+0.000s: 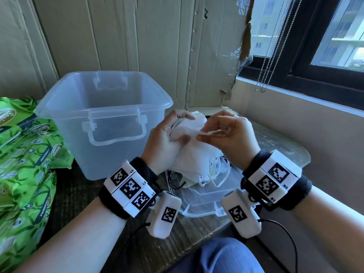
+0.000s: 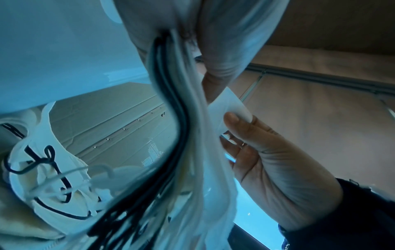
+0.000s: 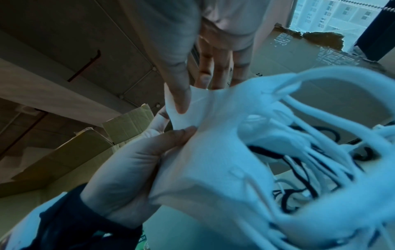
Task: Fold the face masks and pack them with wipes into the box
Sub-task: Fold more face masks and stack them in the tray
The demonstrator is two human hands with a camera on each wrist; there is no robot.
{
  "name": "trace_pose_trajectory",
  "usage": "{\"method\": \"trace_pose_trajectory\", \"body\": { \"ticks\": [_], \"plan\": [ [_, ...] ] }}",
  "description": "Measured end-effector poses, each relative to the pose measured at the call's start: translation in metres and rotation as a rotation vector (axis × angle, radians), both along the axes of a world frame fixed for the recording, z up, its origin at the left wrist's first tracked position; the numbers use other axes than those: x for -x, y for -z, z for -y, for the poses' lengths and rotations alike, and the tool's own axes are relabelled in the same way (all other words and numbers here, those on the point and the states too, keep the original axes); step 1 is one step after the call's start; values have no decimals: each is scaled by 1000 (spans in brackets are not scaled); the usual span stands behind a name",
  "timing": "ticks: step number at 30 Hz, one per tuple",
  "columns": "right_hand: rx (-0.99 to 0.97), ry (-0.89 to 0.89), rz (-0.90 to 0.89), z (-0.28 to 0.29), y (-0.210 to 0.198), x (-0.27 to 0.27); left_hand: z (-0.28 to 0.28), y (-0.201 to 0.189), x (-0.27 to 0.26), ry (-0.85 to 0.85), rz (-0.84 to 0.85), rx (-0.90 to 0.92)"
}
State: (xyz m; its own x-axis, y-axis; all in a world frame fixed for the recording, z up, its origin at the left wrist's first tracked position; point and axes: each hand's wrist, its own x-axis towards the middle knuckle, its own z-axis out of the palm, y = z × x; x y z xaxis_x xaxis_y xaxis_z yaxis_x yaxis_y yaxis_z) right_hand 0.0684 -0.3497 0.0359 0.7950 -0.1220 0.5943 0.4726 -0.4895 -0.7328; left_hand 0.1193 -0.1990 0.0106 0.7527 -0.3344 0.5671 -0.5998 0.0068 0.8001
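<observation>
Head view: the left hand (image 1: 167,138) grips a stack of white face masks (image 1: 194,154), fingers curled round it, just right of the clear plastic box (image 1: 102,107). The right hand (image 1: 228,133) pinches the top mask's corner between thumb and fingers. Green wipes packs (image 1: 25,154) lie left on the surface (image 1: 197,229).

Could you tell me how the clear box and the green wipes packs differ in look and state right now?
The clear box is rigid, see-through, upright and open with nothing visible inside; the green wipes packs are soft, opaque, printed and lie heaped to its left. Neither hand touches either: both rest on the table.
</observation>
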Motion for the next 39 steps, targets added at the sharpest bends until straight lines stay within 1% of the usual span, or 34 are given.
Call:
{"method": "trace_pose_trajectory", "body": {
  "ticks": [3,5,7,10,14,16,21,25,29,31,35,39],
  "plan": [
    [-60,-68,-77,2,0,-1,0,1,0,-17,-27,-39],
    [-118,-76,-88,3,-1,-2,1,1,1,-25,-27,-67],
    [-168,-63,-102,6,-1,-3,2,0,2,-22,-33,-73],
    [-150,-15,-140,10,-3,-5,1,-2,4,11,-63,-35],
    [-152,23,-162,11,-4,-7,1,-2,3,18,-43,-33],
    [-130,27,-148,11,-3,-8,1,-2,3,36,-24,-31],
    [-21,33,-22,10,0,-7,1,0,1,33,13,-34],
    [88,29,-25,12,-1,-7,1,0,1,12,22,-50],
    [191,89,21,13,-1,-9,1,0,1,-3,15,-62],
    [205,117,59,12,-2,-9,2,1,1,-15,7,-54],
    [184,105,129,11,0,-5,2,2,0,-21,-2,-19],
    [169,81,104,12,3,-4,2,0,1,-4,-10,-16]
  ]
}}
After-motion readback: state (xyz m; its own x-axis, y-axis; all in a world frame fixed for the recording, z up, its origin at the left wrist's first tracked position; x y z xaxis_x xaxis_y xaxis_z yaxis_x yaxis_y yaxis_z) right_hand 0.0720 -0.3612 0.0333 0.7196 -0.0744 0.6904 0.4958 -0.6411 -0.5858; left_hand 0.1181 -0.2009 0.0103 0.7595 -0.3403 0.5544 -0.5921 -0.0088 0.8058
